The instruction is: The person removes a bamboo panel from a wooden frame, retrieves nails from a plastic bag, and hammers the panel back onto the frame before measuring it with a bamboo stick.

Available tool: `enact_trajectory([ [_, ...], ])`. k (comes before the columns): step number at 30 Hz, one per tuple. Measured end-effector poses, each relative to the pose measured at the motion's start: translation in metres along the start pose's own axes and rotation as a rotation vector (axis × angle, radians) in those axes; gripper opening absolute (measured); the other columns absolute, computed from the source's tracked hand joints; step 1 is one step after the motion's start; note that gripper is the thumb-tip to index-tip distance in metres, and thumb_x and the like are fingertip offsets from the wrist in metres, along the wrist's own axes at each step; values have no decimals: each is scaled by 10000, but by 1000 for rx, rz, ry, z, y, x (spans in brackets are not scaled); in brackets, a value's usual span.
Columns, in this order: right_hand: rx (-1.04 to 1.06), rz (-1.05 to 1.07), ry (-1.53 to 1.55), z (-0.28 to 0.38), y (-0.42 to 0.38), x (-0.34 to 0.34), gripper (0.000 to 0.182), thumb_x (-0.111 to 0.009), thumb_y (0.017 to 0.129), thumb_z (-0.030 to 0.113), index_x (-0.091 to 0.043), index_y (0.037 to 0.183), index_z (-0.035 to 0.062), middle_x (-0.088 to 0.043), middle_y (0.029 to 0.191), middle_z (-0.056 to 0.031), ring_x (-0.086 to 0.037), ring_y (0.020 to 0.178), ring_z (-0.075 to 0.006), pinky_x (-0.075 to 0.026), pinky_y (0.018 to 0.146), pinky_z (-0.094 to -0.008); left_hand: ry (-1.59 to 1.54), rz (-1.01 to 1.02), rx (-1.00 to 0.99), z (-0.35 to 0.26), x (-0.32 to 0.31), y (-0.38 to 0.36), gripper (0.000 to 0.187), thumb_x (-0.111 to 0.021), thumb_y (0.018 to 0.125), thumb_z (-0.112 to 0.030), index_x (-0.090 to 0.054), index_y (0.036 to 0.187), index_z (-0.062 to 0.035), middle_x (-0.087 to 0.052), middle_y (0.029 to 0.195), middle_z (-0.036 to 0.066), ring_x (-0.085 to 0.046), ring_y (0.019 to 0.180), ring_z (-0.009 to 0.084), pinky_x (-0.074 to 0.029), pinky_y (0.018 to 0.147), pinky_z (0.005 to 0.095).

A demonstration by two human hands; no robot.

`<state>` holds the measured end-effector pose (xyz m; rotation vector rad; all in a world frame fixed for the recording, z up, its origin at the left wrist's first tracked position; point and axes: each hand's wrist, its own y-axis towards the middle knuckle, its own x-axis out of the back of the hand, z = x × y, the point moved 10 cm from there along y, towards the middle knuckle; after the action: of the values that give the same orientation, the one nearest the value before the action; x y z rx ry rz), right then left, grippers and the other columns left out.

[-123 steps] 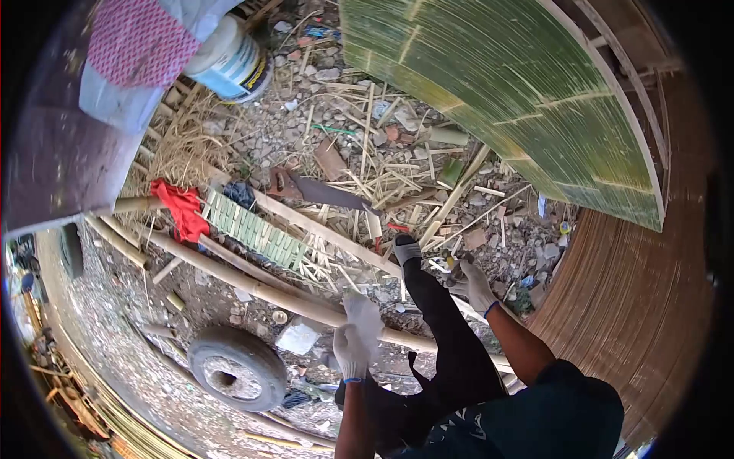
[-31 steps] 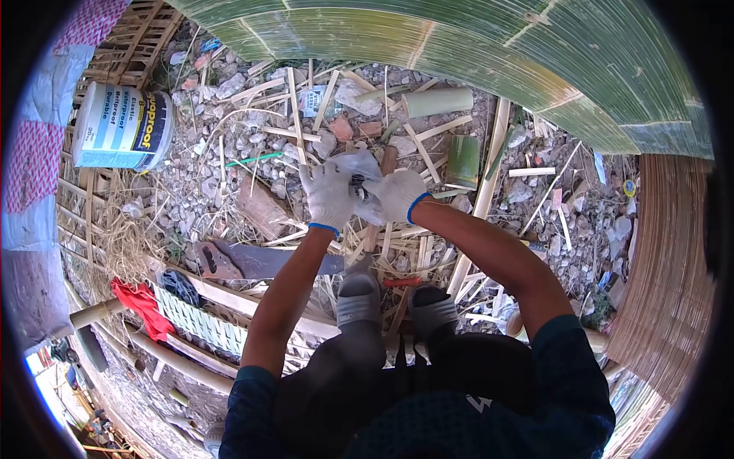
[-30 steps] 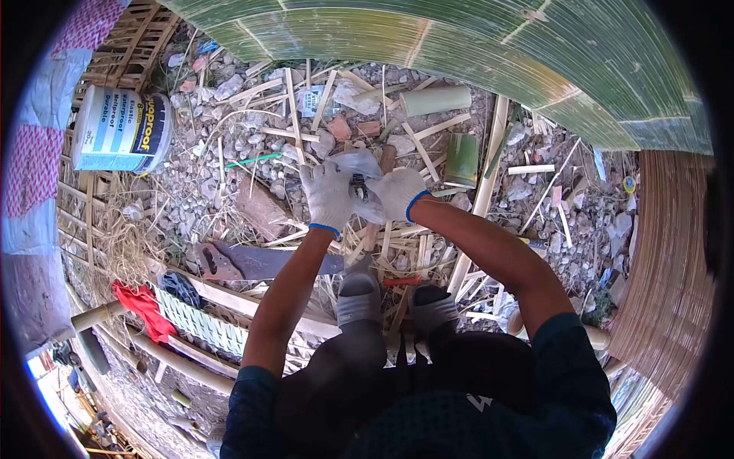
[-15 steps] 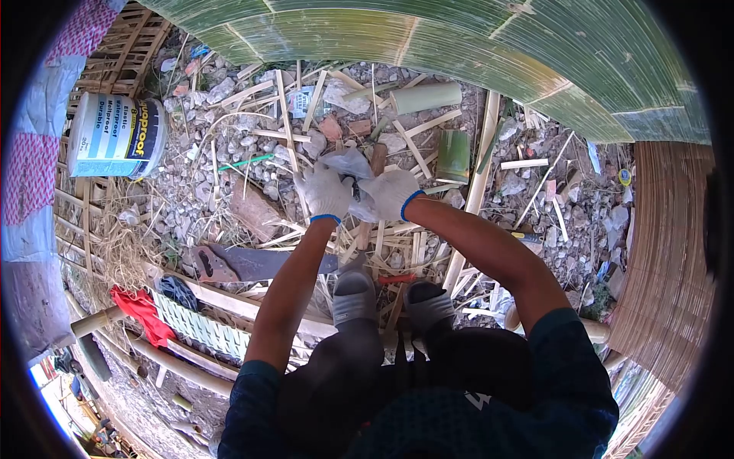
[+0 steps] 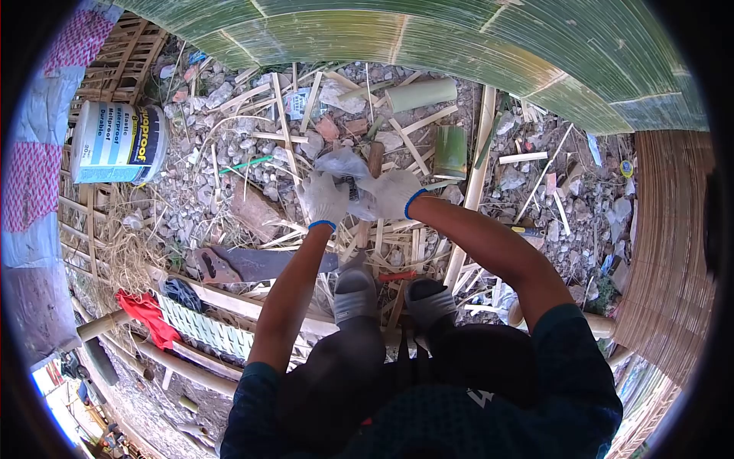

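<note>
Holding clear plastic bag [image 5: 342, 162] | left hand [image 5: 325, 200], right hand [image 5: 394, 194]: both grips pinching its sides | likely light, limp, slippery; best taken by opposite edges

Green panel [image 5: 466, 57]: we are finding it blocking the top.
Bucket [image 5: 120, 143]: obstructing our upper left.
Rubble [image 5: 514, 180]: we are seeing room over it, right of centre.

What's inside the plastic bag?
Something small and dark shows mid-way along the plastic bag, between the left hand and right hand. Too small to identify; the hands and cloudy plastic hide the rest.
</note>
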<state>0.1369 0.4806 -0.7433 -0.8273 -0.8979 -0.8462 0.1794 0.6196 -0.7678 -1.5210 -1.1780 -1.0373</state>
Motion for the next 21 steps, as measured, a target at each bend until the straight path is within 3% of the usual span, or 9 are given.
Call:
enact_trajectory([
  [4, -10, 13, 20, -1, -1, -2, 257, -692, 834, 316, -658, 1052, 186, -728, 822, -144, -732, 783, -352, -569, 681, -499, -60, -31, -49, -3, 5, -6, 389, -695, 829, -345, -740, 1100, -68, -636, 1202, 171, -568, 1192, 374, -360, 1074, 536],
  [13, 7, 92, 76, -1, -9, 3, 412, -696, 852, 464, -659, 1141, 172, -733, 904, -196, -731, 873, -383, -572, 758, -523, 15, -16, -114, -9, 5, -4, 342, -687, 836, -339, -746, 1044, -74, -656, 1155, 173, -579, 1173, 366, -359, 1088, 531],
  [19, -3, 114, 167, -9, -17, 11, 535, -643, 891, 564, -630, 1260, 176, -726, 956, -222, -724, 895, -401, -568, 795, -522, -219, -86, -71, 0, 8, -8, 290, -646, 809, -285, -735, 965, -57, -658, 1128, 178, -584, 1135, 385, -355, 1066, 526],
  [21, 2, 115, 208, -7, -20, 14, 557, -637, 896, 564, -621, 1298, 178, -725, 958, -228, -724, 901, -403, -566, 807, -522, -396, -70, -18, 5, 8, -8, 273, -666, 818, -236, -738, 993, -39, -673, 1069, 181, -616, 1067, 380, -423, 1007, 500],
])
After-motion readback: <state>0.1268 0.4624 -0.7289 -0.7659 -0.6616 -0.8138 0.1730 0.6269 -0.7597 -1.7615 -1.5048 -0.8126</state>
